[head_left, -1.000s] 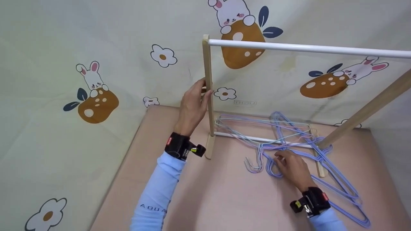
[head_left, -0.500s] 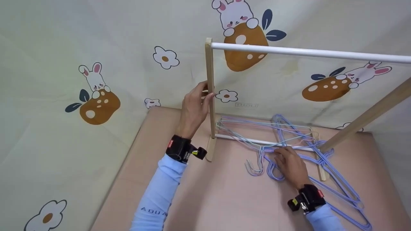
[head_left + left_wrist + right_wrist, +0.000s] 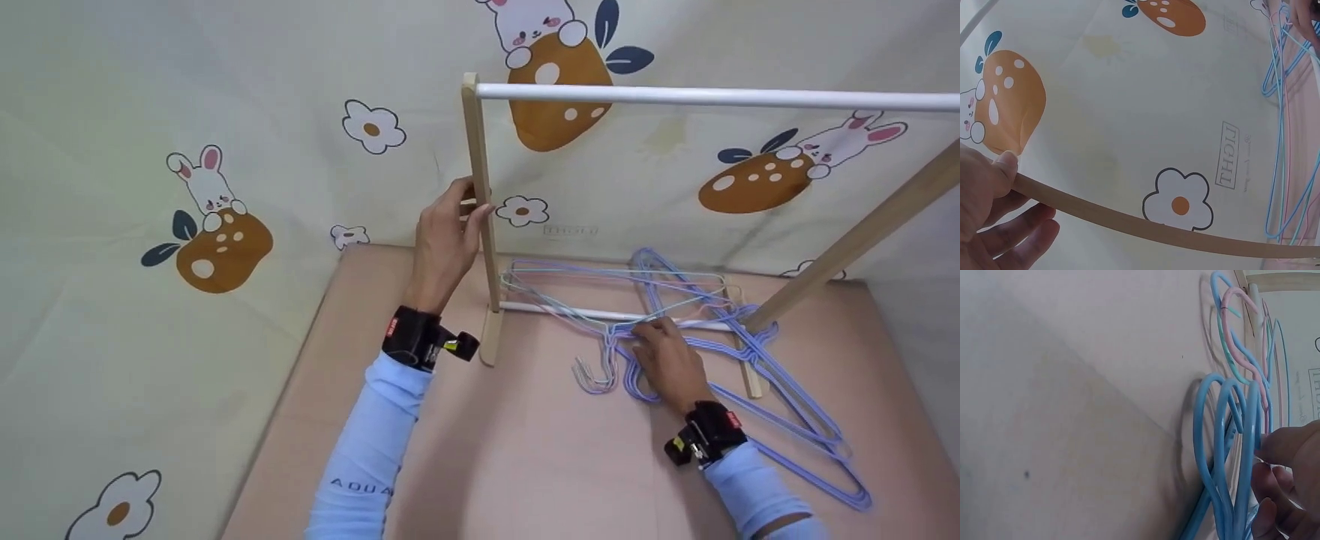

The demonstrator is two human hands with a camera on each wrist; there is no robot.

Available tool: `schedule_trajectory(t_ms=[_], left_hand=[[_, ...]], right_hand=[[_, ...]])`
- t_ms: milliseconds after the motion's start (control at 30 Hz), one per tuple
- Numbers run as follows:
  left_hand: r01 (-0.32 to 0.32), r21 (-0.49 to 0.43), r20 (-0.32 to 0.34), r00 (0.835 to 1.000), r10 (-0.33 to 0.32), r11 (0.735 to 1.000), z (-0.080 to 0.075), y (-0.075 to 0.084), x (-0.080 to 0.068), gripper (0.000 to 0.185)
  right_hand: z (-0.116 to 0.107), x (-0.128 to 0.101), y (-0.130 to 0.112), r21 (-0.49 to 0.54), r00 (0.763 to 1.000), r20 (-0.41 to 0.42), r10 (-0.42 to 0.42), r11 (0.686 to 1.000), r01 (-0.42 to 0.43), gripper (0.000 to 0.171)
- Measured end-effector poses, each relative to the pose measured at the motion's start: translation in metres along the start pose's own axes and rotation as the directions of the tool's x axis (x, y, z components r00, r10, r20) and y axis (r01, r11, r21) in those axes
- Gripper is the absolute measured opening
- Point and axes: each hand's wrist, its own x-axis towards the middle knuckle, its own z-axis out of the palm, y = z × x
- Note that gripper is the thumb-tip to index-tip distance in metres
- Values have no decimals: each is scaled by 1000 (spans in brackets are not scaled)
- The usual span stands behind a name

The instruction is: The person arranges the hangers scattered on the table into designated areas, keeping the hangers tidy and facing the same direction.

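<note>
right hand [image 3: 666, 361]: fingers pinching the blue hangers [image 3: 757, 375] at their necks, in the tangled pile on the tabletop [image 3: 540, 465].
left hand [image 3: 444, 241]: fingers wrapped round the rack post [image 3: 480, 202].
tip: I'd tease one hanger free, post held firm.

right hand [image 3: 666, 360] | slid up the blue hangers [image 3: 757, 375] toward their necks | fingers [image 3: 1283, 444] now pinch them

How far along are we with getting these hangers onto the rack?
Done: nothing; the rail is bare. In hand: the left hand grips the rack's post, and the right hand pinches the necks of the blue hangers on the floor. Left: the whole pile, which looks tangled across the base bar.
</note>
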Motion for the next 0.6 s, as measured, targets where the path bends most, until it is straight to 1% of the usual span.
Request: schedule_trajectory(t_ms=[133, 300, 467, 600], left_hand=[[8, -4, 2, 1000, -8, 1000, 1, 1, 2, 34], [16, 4, 7, 1000, -16, 1000, 1, 0, 2, 33], [20, 6, 11, 1000, -20, 1000, 0, -1, 2, 32], [20, -10, 11, 1000, -20, 1000, 0, -2, 2, 31]], right_hand=[[3, 3, 1, -5, 1000, -25, 3, 1000, -4, 24], [10, 2, 4, -39, 998, -68, -7, 999, 5, 15], [12, 2, 5, -57, 992, -120, -41, 998, 34, 13], [11, 2, 6, -51, 989, -134, -62, 997, 55, 14]])
